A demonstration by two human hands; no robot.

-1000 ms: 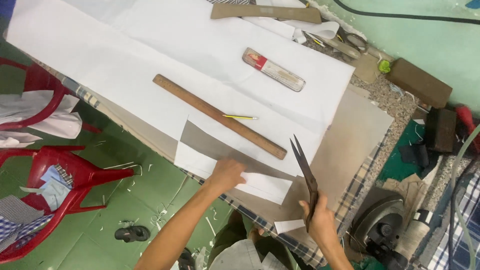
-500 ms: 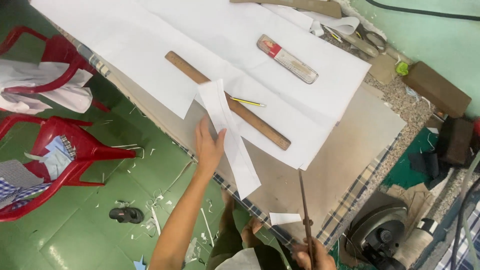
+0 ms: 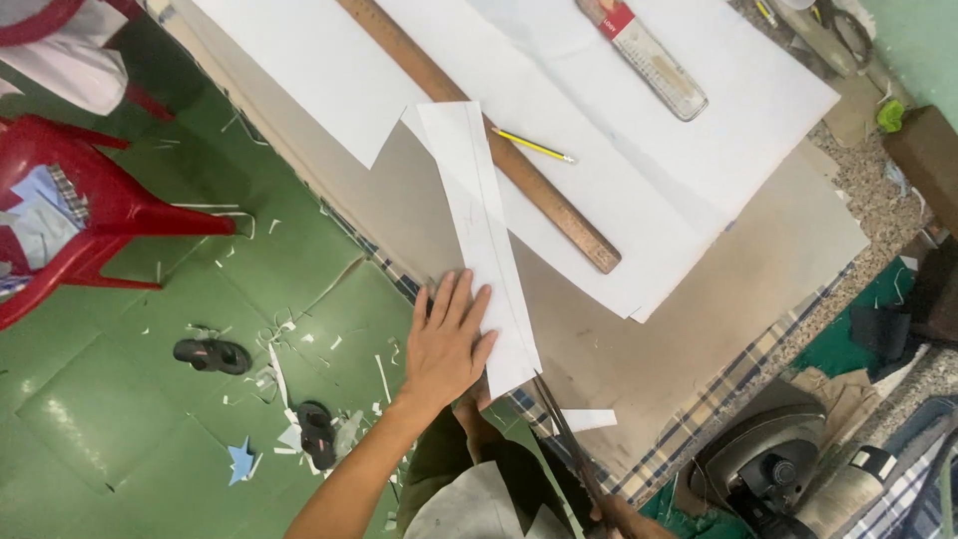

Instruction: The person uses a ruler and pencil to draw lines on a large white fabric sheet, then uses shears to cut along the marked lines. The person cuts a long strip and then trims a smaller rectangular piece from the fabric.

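Note:
My left hand (image 3: 449, 344) lies flat, fingers spread, on the near end of a long white paper strip (image 3: 477, 200) with a pencil line along it. The strip lies across the brown cardboard (image 3: 699, 319) and over a wooden ruler (image 3: 559, 215). Scissors (image 3: 561, 431) point their blades up at the strip's near corner. My right hand (image 3: 627, 521) grips their handles at the bottom edge, mostly out of frame. A yellow pencil (image 3: 534, 146) rests on the large white sheet (image 3: 639, 170).
A clear plastic ruler with a red end (image 3: 649, 60) lies further back. A small white scrap (image 3: 589, 419) sits near the table edge. A dark machine (image 3: 768, 464) stands at lower right. A red chair (image 3: 90, 210), sandals (image 3: 210, 354) and paper scraps are on the green floor.
The strip has been turned lengthwise toward me and laid flat. My left hand slid down to its near end, and the scissors' tips came up to that end.

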